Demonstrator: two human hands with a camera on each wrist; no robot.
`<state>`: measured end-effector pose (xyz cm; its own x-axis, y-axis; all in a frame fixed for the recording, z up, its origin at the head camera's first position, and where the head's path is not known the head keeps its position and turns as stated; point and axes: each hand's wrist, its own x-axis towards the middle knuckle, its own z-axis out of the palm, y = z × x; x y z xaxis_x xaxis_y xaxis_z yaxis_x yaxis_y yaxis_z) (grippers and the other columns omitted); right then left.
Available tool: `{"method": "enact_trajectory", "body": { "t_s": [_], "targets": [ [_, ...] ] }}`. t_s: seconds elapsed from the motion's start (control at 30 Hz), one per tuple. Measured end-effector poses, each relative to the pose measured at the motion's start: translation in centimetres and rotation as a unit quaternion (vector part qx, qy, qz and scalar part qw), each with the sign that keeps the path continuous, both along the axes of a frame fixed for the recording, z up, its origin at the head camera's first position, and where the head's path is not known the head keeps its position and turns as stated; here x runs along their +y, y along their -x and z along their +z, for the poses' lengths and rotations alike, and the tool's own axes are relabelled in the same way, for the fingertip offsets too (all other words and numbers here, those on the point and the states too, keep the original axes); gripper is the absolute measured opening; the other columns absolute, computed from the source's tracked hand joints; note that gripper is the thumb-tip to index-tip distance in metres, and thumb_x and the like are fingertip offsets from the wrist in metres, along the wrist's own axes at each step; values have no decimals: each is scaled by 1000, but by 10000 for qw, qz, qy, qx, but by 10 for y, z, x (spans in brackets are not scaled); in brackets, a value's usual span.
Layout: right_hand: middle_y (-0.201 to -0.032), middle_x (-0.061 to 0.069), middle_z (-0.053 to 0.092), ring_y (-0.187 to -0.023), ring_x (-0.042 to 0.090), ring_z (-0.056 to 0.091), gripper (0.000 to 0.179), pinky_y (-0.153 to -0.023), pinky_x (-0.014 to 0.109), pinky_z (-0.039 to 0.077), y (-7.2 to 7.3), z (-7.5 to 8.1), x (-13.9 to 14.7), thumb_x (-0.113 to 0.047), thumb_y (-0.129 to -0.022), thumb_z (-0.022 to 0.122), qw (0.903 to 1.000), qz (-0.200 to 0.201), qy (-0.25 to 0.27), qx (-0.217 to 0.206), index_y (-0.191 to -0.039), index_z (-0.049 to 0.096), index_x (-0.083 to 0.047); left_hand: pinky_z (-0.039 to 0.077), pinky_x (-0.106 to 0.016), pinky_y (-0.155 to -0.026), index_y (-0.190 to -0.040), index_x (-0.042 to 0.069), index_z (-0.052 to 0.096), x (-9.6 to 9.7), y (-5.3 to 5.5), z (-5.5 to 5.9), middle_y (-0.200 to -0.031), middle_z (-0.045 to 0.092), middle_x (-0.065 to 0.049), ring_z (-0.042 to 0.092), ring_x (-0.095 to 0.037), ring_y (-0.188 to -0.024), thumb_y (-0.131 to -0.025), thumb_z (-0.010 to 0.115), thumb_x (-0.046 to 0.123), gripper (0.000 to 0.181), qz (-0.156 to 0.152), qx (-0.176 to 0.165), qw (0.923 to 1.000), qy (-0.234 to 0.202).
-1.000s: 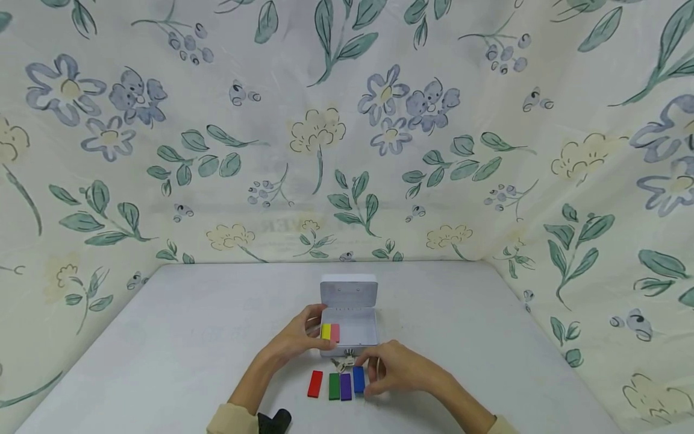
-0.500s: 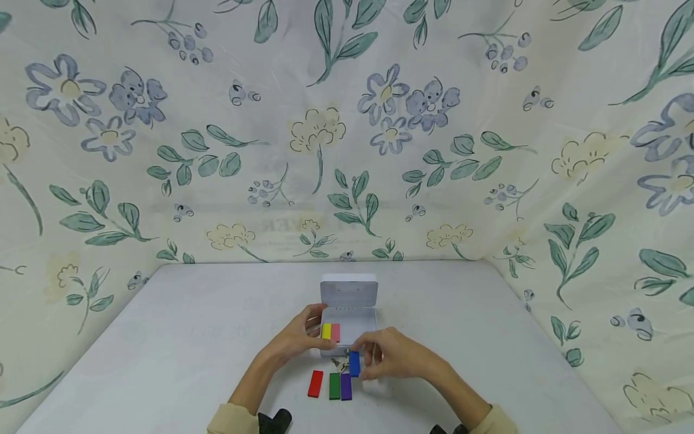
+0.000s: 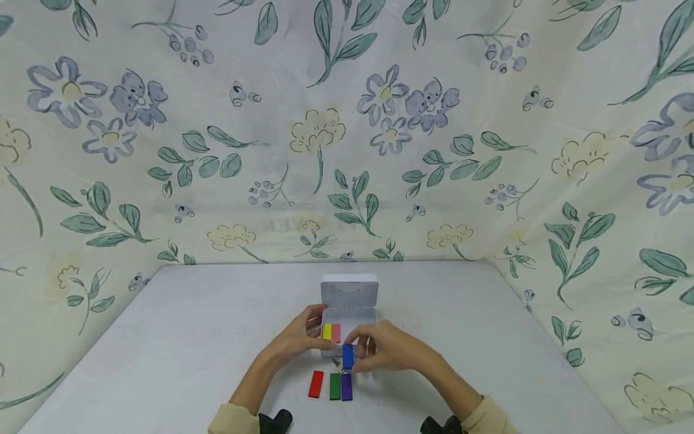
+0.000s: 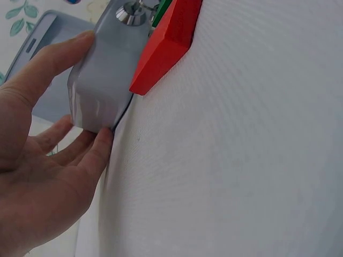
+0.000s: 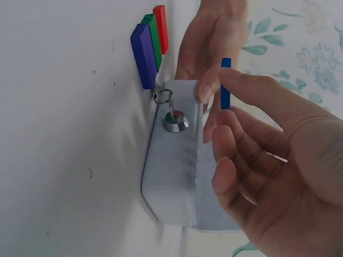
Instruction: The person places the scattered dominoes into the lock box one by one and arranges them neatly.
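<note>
A grey-white metal cash box (image 3: 356,316) stands with its lid raised. Inside, at the left, a yellow block (image 3: 326,331) and a pink block (image 3: 335,333) lie side by side. My left hand (image 3: 297,333) holds the box's left end, thumb at the front rim and fingers round the side. Between thumb and fingertips my right hand (image 3: 389,346) pinches a flat blue block (image 3: 347,357) over the box's front edge; the right wrist view shows this block (image 5: 225,85) edge-on, off the table.
Red (image 3: 315,384), green (image 3: 335,387) and purple blocks (image 3: 347,387) lie on the white table (image 3: 217,337) before the box. Keys on a ring (image 5: 162,97) hang from the front lock (image 5: 176,122). A floral cloth (image 3: 320,199) rises behind the table.
My right hand has lifted the blue block from beside the purple one and carried it forward and left to the box's front edge. The left hand has stayed on the box.
</note>
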<state>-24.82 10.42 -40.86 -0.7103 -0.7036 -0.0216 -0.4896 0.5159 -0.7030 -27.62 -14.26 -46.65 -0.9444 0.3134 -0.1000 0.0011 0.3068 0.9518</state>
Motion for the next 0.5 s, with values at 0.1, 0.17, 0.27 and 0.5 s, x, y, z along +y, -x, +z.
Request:
{"method": "enact_trajectory", "body": {
  "t_s": [0.1,0.17,0.27,0.5],
  "targets": [
    [-76,-7,63,-66,4,57,40,-64,15,54,2,1,0,-22,-81,81,10000,-32,1,43,-116,68,-10,36,-56,-115,-150,16,32,1,0,-1,-159,29,-18,32,-44,-145,-73,86,22,95,16,-7,10000,0],
    [-76,-8,63,-67,5,58,40,-64,15,54,4,2,-1,-23,-81,81,10000,-48,-13,84,-116,68,-11,36,-57,-115,-150,16,32,1,0,-1,-160,29,-18,31,-44,-145,-72,86,22,95,21,-1,10000,-8],
    [-77,-8,63,-69,5,58,40,-65,15,54,6,2,-1,-24,-81,80,9999,-59,-57,134,-117,67,-12,36,-58,-114,-150,16,32,1,-1,-1,-159,29,-18,31,-45,-145,-73,86,22,95,9,16,10000,-15],
    [-79,-7,63,-71,5,57,41,-66,15,52,11,6,2,-24,-82,79,9995,-3,-107,301,-119,66,-12,35,-57,-115,-150,15,32,1,-1,0,-159,30,-17,31,-45,-145,-73,86,21,95,-24,18,10000,-68]
  ]
}}
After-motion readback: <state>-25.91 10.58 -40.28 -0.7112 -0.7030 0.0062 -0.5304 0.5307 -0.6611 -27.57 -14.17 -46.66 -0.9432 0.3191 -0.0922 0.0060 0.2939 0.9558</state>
